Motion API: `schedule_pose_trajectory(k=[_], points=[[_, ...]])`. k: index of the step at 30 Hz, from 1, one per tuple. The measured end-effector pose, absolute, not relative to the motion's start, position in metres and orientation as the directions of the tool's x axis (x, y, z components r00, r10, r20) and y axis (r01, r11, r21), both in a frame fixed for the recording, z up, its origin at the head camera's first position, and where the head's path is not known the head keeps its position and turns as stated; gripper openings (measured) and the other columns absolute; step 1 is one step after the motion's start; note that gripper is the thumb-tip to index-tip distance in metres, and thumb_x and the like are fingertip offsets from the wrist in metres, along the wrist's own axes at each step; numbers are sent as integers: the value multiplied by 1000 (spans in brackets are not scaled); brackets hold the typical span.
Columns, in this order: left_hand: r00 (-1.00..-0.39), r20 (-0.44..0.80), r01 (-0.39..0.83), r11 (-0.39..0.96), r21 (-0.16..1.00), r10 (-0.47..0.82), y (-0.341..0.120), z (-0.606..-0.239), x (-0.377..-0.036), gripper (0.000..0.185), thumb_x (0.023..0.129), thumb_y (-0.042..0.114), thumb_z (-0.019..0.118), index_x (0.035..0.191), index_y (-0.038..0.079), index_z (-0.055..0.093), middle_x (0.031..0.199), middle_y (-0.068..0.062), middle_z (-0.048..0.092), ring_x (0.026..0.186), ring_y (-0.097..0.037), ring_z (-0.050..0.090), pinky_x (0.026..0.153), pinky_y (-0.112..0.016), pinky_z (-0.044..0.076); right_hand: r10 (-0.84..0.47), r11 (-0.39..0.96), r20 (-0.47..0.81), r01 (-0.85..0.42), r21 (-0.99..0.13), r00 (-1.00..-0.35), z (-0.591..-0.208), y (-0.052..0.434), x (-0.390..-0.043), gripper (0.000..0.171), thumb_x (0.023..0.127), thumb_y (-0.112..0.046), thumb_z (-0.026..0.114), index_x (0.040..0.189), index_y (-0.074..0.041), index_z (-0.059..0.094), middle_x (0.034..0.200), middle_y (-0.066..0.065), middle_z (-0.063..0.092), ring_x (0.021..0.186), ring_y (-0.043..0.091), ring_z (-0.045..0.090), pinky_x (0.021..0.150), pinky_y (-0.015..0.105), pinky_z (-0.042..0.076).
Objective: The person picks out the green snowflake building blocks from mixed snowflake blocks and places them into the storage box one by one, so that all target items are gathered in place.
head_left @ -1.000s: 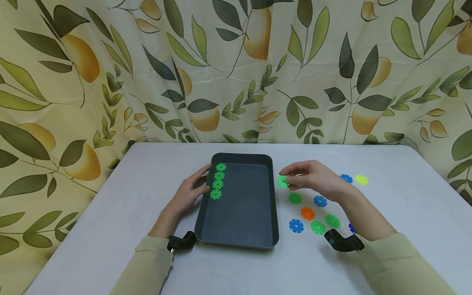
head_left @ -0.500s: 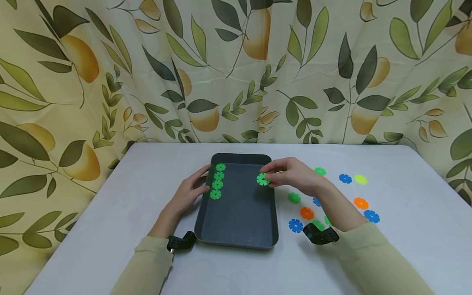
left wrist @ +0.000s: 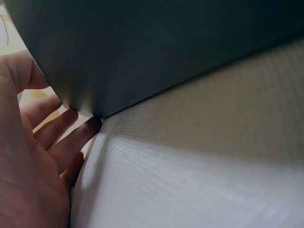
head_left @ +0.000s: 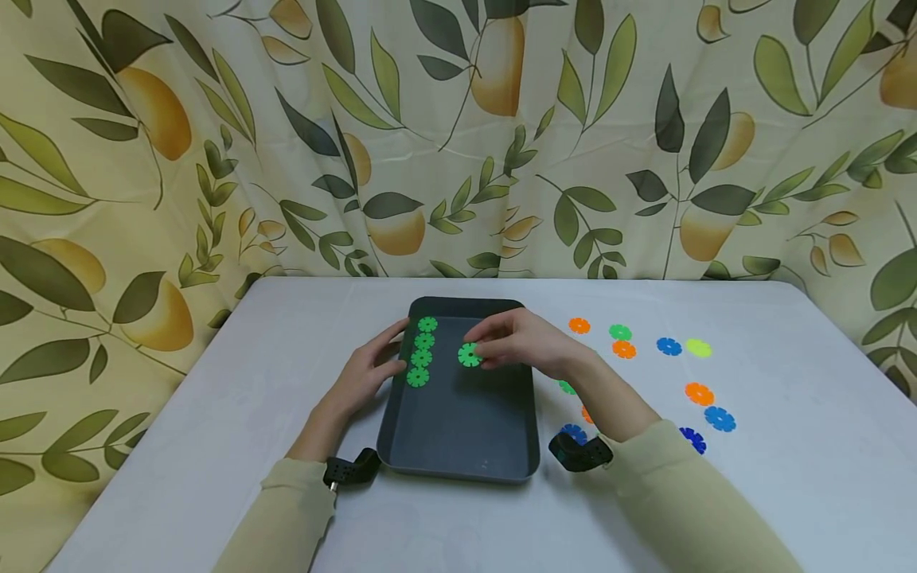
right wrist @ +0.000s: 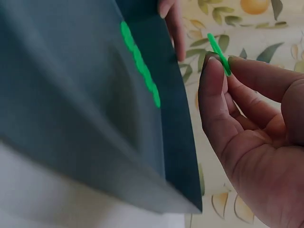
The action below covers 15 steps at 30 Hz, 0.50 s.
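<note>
1. Fingers (head_left: 494,344) of our right hand (head_left: 526,342) pinch a green disc (head_left: 469,355) by its edge, held above the dark tray (head_left: 458,469).
2. Our left hand (head_left: 365,372) lies relaxed, fingers straight against the tray's left wall, probably steadying it.
3. Four green discs (head_left: 422,351) line the tray's left side.
4. Loose discs (head_left: 698,393) lie right of the tray on the bench (head_left: 788,446).
</note>
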<state>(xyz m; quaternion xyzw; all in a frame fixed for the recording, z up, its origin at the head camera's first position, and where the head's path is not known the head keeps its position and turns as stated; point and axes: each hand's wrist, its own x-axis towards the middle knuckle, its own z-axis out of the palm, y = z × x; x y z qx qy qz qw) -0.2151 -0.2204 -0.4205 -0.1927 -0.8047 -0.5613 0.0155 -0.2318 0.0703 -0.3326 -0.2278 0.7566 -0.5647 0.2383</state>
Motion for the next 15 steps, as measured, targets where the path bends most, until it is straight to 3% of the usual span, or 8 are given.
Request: schedule_pose_trajectory(k=[15], points=[[-919,257,348,310,885,297,-222,-421,-218,65,93,5,61,154,4,41,157,-14,41,136,-38,47,111,-53,34,-670,215,-89,-79,-973,-737,-335,35,-237,28,95,-4,66,119,9,68,104,15,70,83,21,69,83,37,58]])
